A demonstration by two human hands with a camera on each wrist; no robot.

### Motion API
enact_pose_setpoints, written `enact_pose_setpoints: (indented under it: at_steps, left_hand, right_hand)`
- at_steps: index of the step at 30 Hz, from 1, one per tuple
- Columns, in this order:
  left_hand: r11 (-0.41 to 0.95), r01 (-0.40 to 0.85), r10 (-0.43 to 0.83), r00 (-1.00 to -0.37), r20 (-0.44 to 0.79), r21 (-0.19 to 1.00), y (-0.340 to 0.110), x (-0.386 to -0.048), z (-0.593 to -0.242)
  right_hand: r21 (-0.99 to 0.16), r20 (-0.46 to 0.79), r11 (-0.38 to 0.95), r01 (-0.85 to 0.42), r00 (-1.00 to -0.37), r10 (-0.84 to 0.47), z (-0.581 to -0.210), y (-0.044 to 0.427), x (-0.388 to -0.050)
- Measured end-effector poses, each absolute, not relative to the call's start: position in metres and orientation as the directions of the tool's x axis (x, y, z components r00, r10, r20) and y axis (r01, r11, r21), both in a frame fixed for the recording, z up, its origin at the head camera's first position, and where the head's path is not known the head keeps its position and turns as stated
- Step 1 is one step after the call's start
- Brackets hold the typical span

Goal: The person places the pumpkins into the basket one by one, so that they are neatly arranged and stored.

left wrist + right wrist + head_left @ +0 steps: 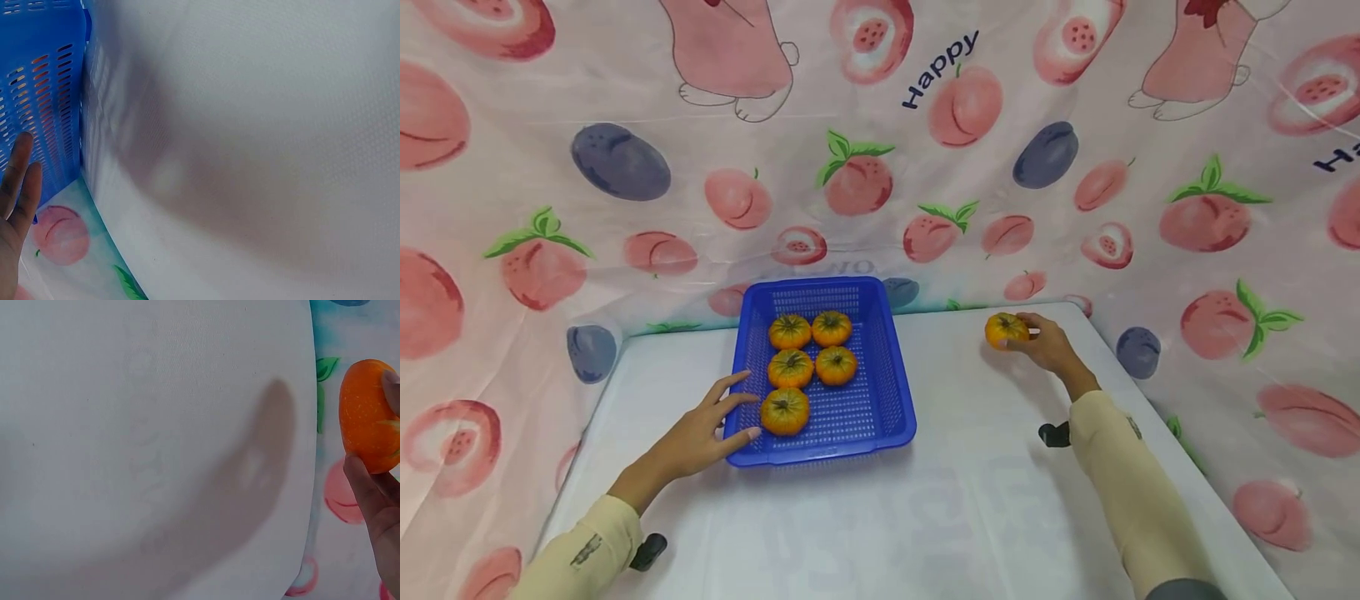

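My right hand (1047,343) grips a small orange pumpkin (1006,331) near the table's back right. In the right wrist view, fingers and thumb hold that pumpkin (365,419) from opposite sides, above the tabletop. A blue plastic basket (897,400) stands left of the middle. Inside it, along its left and centre, sit several like pumpkins (786,412). At the basket's left rim is my left hand (700,433), its fingers spread and extended over the edge. The left wrist view shows two fingers (28,194) beside the basket's slotted wall (44,106).
The white table (970,500) carries the basket and ends at a back edge. Behind and beside it hangs a pink cloth (962,192) printed with fruit. Dark wrist-camera mounts (649,552) stick out by both sleeves.
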State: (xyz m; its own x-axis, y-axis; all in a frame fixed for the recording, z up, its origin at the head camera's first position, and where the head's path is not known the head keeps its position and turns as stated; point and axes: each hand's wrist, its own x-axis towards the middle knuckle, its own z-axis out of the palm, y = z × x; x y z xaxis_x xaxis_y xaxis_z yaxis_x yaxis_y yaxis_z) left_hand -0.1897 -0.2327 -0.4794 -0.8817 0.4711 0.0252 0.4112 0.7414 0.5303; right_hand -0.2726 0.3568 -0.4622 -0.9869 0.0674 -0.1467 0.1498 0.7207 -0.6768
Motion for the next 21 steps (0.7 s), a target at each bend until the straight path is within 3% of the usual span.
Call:
enact_pose_setpoints:
  at_steps: [21]
  left_hand:
    - [0.751,0.392,0.461,-0.888,0.004,0.531,-0.231,-0.19,-0.479]
  right_hand:
    - [-0.669,-0.134,0.738,0.084,-0.991,-0.009,-0.455,0.346,-0.272]
